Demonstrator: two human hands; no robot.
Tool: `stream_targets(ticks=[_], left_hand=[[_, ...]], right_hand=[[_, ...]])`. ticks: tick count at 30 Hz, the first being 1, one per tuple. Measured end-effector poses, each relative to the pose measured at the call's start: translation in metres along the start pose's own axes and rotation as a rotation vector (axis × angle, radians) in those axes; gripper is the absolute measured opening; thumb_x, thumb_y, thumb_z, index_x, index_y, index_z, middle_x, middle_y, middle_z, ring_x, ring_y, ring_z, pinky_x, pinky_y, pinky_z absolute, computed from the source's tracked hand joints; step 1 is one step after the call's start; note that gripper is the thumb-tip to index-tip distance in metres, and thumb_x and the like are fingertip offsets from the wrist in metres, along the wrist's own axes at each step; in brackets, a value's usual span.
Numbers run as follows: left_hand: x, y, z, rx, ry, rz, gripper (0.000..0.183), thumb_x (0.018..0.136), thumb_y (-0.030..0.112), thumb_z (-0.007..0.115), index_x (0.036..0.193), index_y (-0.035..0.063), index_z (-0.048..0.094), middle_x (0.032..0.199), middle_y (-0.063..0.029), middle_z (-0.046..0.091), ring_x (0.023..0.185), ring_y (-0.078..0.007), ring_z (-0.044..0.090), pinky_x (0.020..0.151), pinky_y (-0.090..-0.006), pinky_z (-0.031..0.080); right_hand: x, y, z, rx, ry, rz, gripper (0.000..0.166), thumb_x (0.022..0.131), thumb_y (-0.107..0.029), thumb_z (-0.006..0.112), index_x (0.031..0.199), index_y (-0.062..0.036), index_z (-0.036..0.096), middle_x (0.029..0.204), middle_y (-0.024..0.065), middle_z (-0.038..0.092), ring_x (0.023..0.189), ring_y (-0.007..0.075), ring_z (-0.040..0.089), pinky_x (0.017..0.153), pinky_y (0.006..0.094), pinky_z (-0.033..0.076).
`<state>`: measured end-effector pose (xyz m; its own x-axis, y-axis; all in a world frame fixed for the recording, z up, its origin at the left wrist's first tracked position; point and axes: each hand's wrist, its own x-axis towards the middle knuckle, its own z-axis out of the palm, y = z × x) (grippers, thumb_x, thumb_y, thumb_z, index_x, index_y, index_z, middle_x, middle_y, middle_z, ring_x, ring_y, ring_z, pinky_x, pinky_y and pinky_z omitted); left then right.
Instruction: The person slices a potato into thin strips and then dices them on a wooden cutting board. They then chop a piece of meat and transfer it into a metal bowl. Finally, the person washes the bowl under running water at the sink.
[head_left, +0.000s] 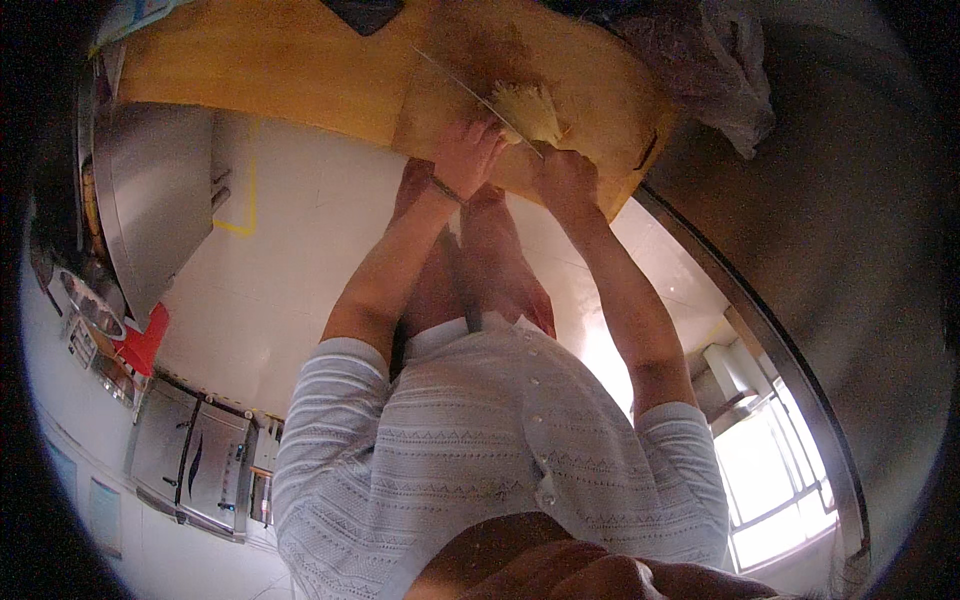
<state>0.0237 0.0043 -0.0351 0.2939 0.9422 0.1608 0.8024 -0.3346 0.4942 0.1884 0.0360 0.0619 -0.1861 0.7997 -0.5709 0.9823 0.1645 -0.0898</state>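
Observation:
My right hand (568, 176) is closed around the handle of a kitchen knife (469, 91), whose blade appears as a thin bright line pointing up and left across a wooden cutting board (615, 142). Beside the blade, my left hand (471, 154) has its fingers bent together over a pale piece of food (511, 136), most of which they hide. A heap of pale, finely cut food (529, 109) lies on the board just beyond the blade. Its exact kind cannot be told.
The board rests on a wooden tabletop (262, 67). A dark flat object (364, 13) sits at the far edge of view. Right of the board are a translucent plastic bag (727, 75) and a broad dark metal surface with a raised rim (750, 300). A steel cabinet (161, 187) stands left.

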Motion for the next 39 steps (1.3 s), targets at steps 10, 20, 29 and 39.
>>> stream_targets(ticks=[10, 20, 29, 39], left_hand=[[-0.003, -0.003, 0.008, 0.043, 0.063, 0.017, 0.023, 0.086, 0.024, 0.059, 0.104, 0.0097, 0.059, 0.111, -0.0102, 0.054, 0.092, -0.0310, 0.052, 0.077, -0.0442, 0.044], [-0.002, -0.011, 0.008, -0.022, 0.051, 0.000, 0.021, 0.088, 0.022, 0.057, 0.105, 0.0107, 0.058, 0.103, -0.0143, 0.052, 0.089, -0.0333, 0.050, 0.076, -0.0453, 0.042], [-0.001, -0.016, 0.015, 0.068, 0.157, 0.059, 0.022, 0.088, 0.023, 0.057, 0.106, 0.0109, 0.058, 0.102, -0.0145, 0.053, 0.092, -0.0337, 0.050, 0.079, -0.0468, 0.042], [0.004, -0.013, 0.006, 0.010, 0.135, 0.017, 0.019, 0.084, 0.021, 0.060, 0.098, 0.0081, 0.061, 0.108, -0.0106, 0.054, 0.096, -0.0315, 0.052, 0.080, -0.0437, 0.045]], right_hand=[[0.001, 0.010, 0.013, -0.021, 0.026, -0.051, 0.027, 0.088, -0.029, 0.052, 0.090, -0.0062, 0.067, 0.071, 0.0170, 0.064, 0.067, 0.0323, 0.065, 0.061, 0.0430, 0.053], [-0.001, 0.001, -0.021, 0.054, -0.075, -0.010, 0.024, 0.088, -0.027, 0.051, 0.091, -0.0085, 0.066, 0.074, 0.0175, 0.065, 0.071, 0.0314, 0.066, 0.062, 0.0426, 0.054], [0.003, 0.010, -0.002, 0.134, 0.045, -0.031, 0.028, 0.086, -0.031, 0.054, 0.084, -0.0056, 0.066, 0.073, 0.0179, 0.065, 0.069, 0.0324, 0.066, 0.062, 0.0446, 0.053], [0.005, 0.003, -0.003, 0.184, 0.026, 0.003, 0.030, 0.087, -0.032, 0.053, 0.088, -0.0049, 0.066, 0.075, 0.0199, 0.064, 0.070, 0.0350, 0.065, 0.064, 0.0457, 0.053]])
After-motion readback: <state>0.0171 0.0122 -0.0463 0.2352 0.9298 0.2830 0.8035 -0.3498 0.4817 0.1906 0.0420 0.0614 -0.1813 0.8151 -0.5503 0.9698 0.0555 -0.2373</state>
